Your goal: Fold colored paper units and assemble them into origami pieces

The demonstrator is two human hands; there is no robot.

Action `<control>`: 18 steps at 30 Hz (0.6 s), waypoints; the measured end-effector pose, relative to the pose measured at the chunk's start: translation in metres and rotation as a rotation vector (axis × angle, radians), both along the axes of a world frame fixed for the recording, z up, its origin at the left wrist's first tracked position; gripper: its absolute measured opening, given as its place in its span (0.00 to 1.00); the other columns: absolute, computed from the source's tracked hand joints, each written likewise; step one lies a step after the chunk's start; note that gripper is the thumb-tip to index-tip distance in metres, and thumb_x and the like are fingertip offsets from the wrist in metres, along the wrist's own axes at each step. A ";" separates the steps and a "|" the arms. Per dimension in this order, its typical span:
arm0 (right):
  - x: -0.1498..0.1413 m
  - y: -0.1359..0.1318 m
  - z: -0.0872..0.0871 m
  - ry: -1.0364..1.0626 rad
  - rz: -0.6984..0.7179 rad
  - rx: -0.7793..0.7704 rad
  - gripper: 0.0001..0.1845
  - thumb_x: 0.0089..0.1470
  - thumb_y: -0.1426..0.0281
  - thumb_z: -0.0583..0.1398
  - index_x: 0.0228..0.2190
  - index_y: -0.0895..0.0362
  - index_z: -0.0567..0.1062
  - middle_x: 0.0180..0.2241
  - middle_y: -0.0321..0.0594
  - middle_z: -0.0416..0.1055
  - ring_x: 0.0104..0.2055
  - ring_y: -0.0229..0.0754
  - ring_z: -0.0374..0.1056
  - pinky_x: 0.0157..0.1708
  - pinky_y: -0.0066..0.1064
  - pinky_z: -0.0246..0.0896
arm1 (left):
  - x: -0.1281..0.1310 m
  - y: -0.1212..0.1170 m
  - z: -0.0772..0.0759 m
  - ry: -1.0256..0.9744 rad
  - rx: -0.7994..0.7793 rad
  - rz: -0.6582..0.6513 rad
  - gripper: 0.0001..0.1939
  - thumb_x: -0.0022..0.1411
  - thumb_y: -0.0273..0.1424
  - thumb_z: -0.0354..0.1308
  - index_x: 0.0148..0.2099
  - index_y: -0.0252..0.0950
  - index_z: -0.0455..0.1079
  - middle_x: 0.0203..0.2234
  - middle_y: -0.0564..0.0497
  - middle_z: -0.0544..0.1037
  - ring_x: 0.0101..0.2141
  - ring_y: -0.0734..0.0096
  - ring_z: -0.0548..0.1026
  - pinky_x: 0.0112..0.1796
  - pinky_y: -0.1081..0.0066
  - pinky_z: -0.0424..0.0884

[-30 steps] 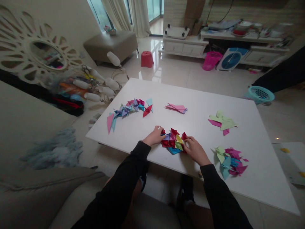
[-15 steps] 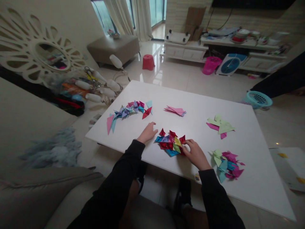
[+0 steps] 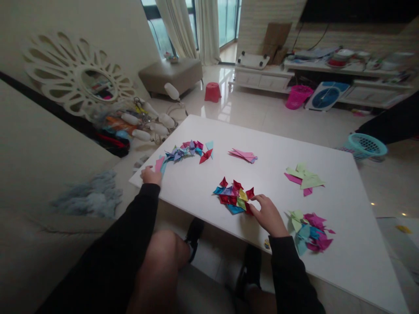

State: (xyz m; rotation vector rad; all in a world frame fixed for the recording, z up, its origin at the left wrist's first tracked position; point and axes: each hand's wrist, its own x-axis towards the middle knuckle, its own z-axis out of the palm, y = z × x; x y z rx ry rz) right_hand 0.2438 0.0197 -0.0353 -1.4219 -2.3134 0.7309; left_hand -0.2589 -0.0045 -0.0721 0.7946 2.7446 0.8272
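Note:
A heap of small folded paper pieces in red, blue, yellow and purple [image 3: 234, 197] lies on the white table [image 3: 262, 174] near its front edge. My right hand [image 3: 269, 214] rests at the heap's right side, fingers curled and touching the nearest red piece. My left hand [image 3: 151, 175] has reached to the table's left corner. It lies on the pink and blue paper triangles [image 3: 160, 165] at the end of a curved row of folded paper cranes [image 3: 188, 150]. Its fingers are bent over the paper, so I cannot see whether they grip it.
On the table also lie a flat pink paper stack [image 3: 243, 154], green and pink folded sheets [image 3: 303, 173] and a mixed heap [image 3: 309, 225] at the right. Clutter and a round mirror [image 3: 81, 83] sit on the floor to the left. A teal basket [image 3: 365, 145] stands at the right.
My left hand left the coloured heap and moved far left to the pink and blue triangles at the table corner. My right hand stayed at the heap. The view shifted left.

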 end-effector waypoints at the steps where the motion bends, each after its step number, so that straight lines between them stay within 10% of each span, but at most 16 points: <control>1: 0.000 0.000 0.000 -0.001 0.001 0.001 0.08 0.61 0.68 0.57 0.40 0.55 0.75 0.43 0.46 0.74 0.47 0.51 0.69 0.50 0.42 0.63 | -0.006 -0.007 -0.001 0.000 -0.016 0.022 0.25 0.54 0.24 0.60 0.55 0.27 0.64 0.51 0.32 0.72 0.55 0.47 0.69 0.58 0.52 0.61; 12: -0.007 0.001 0.002 0.003 -0.001 0.009 0.08 0.60 0.69 0.56 0.39 0.55 0.75 0.43 0.46 0.75 0.48 0.51 0.69 0.51 0.43 0.62 | -0.020 -0.037 -0.023 -0.026 -0.024 0.002 0.12 0.47 0.23 0.61 0.38 0.33 0.73 0.31 0.47 0.79 0.45 0.57 0.77 0.54 0.62 0.68; 18: -0.006 0.002 0.003 0.016 -0.007 0.035 0.08 0.60 0.67 0.56 0.38 0.54 0.75 0.42 0.45 0.75 0.47 0.50 0.69 0.50 0.42 0.63 | -0.024 -0.044 -0.012 -0.043 0.034 0.123 0.12 0.47 0.25 0.62 0.37 0.33 0.72 0.27 0.48 0.76 0.42 0.54 0.78 0.51 0.57 0.71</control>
